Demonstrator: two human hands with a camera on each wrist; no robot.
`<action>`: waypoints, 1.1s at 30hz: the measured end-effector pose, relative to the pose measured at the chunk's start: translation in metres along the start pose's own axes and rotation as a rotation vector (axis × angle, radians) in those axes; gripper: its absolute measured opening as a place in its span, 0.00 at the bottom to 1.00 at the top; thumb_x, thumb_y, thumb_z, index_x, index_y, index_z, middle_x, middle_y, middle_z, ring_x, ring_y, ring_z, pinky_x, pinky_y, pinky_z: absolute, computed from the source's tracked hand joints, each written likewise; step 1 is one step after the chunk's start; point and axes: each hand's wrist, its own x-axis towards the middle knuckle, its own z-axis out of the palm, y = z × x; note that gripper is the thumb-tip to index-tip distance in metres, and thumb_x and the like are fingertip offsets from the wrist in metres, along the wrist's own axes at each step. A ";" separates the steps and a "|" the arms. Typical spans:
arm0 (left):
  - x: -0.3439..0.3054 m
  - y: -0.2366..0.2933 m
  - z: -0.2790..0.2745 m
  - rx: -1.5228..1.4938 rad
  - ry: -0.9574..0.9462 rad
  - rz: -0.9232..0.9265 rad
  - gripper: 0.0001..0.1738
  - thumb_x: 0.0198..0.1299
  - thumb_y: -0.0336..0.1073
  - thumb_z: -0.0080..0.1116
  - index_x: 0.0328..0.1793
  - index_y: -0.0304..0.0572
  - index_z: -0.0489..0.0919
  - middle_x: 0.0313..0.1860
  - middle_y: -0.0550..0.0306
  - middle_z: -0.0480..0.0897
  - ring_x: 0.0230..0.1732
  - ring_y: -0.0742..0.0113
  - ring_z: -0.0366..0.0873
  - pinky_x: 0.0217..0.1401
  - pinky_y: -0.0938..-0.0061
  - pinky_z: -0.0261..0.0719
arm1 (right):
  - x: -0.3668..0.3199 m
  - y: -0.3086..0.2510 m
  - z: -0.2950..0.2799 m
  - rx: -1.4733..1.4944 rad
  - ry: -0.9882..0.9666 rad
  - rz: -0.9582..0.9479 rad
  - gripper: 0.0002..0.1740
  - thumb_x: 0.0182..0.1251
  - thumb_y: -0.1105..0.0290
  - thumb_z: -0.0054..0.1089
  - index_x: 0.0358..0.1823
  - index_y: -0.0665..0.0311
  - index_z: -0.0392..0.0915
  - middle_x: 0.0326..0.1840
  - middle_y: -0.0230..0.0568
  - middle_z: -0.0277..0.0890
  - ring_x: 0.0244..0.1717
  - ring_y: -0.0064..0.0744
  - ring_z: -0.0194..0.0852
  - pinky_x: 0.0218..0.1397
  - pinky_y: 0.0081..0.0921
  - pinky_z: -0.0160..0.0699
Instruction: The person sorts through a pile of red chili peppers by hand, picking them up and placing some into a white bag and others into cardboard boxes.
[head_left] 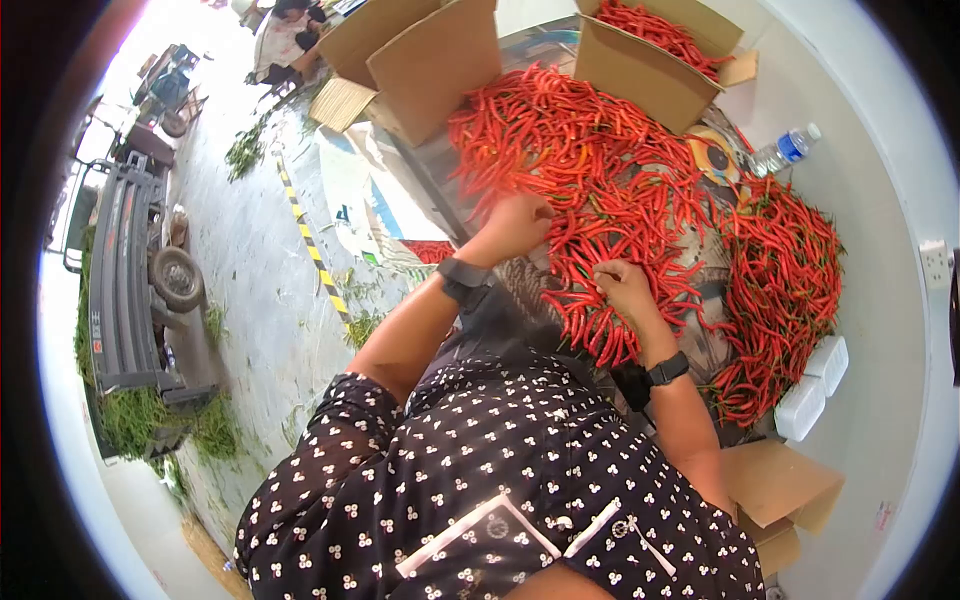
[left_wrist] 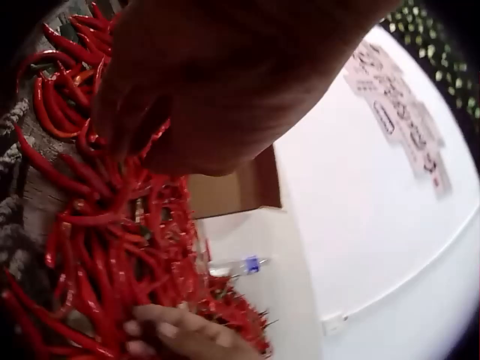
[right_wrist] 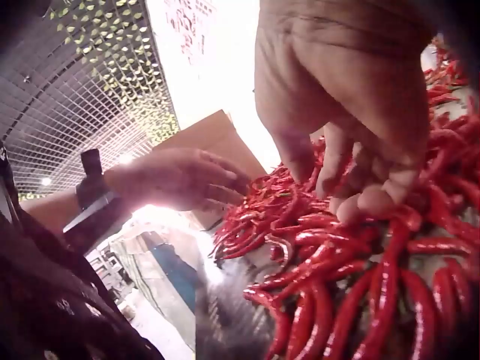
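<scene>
Red chili peppers (head_left: 615,225) with some green stems lie in a broad heap in front of the person. The left hand (head_left: 515,228) is over the heap's left side, with blurred red peppers just beyond it. In the right wrist view the left hand's fingers (right_wrist: 221,176) are extended. The right hand (head_left: 628,290) is low at the near part of the heap. Its fingers are bent, with the fingertips (right_wrist: 367,206) right at the peppers. The palm side is partly hidden, and I cannot tell whether a pepper is held there.
Cardboard boxes (head_left: 435,70) stand beyond the heap; another box (head_left: 640,75) contains peppers. A second pepper pile (head_left: 780,290) lies right, near a water bottle (head_left: 785,150) and white plastic containers (head_left: 812,390). A three-wheeled cart (head_left: 130,270) stands far left, past striped floor tape (head_left: 310,240).
</scene>
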 end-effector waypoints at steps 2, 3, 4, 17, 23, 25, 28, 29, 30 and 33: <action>0.021 -0.030 0.030 0.300 0.062 0.170 0.10 0.47 0.30 0.49 0.35 0.36 0.79 0.34 0.41 0.79 0.39 0.45 0.77 0.40 0.59 0.74 | -0.003 0.025 -0.009 0.031 0.048 0.005 0.13 0.56 0.69 0.56 0.41 0.69 0.78 0.35 0.42 0.79 0.36 0.29 0.76 0.41 0.24 0.73; 0.024 -0.026 0.033 0.302 0.051 0.182 0.10 0.47 0.30 0.49 0.35 0.36 0.79 0.34 0.41 0.79 0.39 0.45 0.77 0.40 0.59 0.74 | -0.007 0.025 -0.013 0.055 0.079 0.007 0.13 0.56 0.69 0.56 0.41 0.69 0.78 0.35 0.42 0.79 0.37 0.29 0.76 0.42 0.24 0.73; 0.026 -0.024 0.035 0.421 0.047 0.132 0.10 0.48 0.30 0.49 0.34 0.36 0.79 0.33 0.41 0.79 0.39 0.45 0.77 0.40 0.59 0.74 | -0.011 0.025 -0.016 0.064 0.109 -0.009 0.14 0.56 0.69 0.55 0.41 0.69 0.78 0.36 0.43 0.79 0.36 0.29 0.77 0.42 0.25 0.73; 0.037 -0.019 0.025 0.490 -0.270 -0.062 0.19 0.52 0.46 0.52 0.49 0.51 0.79 0.41 0.53 0.81 0.43 0.53 0.78 0.46 0.66 0.74 | -0.010 0.025 -0.019 0.258 0.107 0.019 0.12 0.58 0.72 0.53 0.40 0.72 0.76 0.31 0.42 0.79 0.30 0.25 0.77 0.35 0.21 0.73; 0.068 -0.033 0.031 0.193 0.088 0.172 0.10 0.49 0.34 0.50 0.33 0.35 0.77 0.31 0.41 0.79 0.35 0.45 0.76 0.37 0.55 0.72 | 0.005 0.013 -0.029 0.156 0.098 0.013 0.10 0.57 0.71 0.53 0.37 0.69 0.78 0.28 0.41 0.79 0.28 0.30 0.77 0.33 0.26 0.74; 0.076 -0.033 0.029 0.261 0.060 0.172 0.09 0.49 0.34 0.51 0.32 0.35 0.77 0.31 0.42 0.79 0.34 0.44 0.77 0.37 0.56 0.72 | 0.015 0.002 -0.029 -0.050 0.189 -0.156 0.10 0.55 0.70 0.53 0.34 0.67 0.78 0.29 0.42 0.79 0.29 0.35 0.78 0.34 0.30 0.74; 0.091 -0.058 0.040 0.428 -0.022 0.234 0.09 0.49 0.34 0.52 0.30 0.36 0.78 0.30 0.44 0.79 0.34 0.46 0.77 0.36 0.57 0.73 | 0.035 -0.018 -0.032 -0.348 0.228 -0.298 0.10 0.55 0.69 0.54 0.36 0.64 0.79 0.33 0.46 0.79 0.33 0.41 0.78 0.38 0.34 0.74; 0.096 -0.073 0.046 0.530 -0.075 0.302 0.09 0.48 0.35 0.53 0.30 0.37 0.79 0.30 0.44 0.79 0.33 0.47 0.77 0.36 0.57 0.73 | 0.042 -0.026 -0.032 -0.437 0.181 -0.272 0.12 0.55 0.69 0.55 0.40 0.63 0.80 0.37 0.47 0.79 0.36 0.42 0.79 0.42 0.34 0.74; 0.096 -0.071 0.047 0.529 -0.074 0.298 0.09 0.48 0.35 0.53 0.30 0.37 0.79 0.30 0.44 0.79 0.33 0.47 0.77 0.36 0.57 0.73 | 0.048 -0.035 -0.030 -0.512 0.203 -0.324 0.12 0.53 0.69 0.55 0.39 0.62 0.80 0.34 0.49 0.78 0.37 0.45 0.78 0.41 0.36 0.75; 0.090 -0.051 0.050 0.776 -0.025 0.169 0.15 0.46 0.50 0.58 0.36 0.51 0.81 0.34 0.57 0.80 0.36 0.54 0.78 0.35 0.61 0.76 | 0.069 -0.048 -0.018 -0.750 0.209 -0.249 0.11 0.53 0.68 0.55 0.37 0.61 0.80 0.33 0.48 0.78 0.37 0.47 0.77 0.41 0.39 0.75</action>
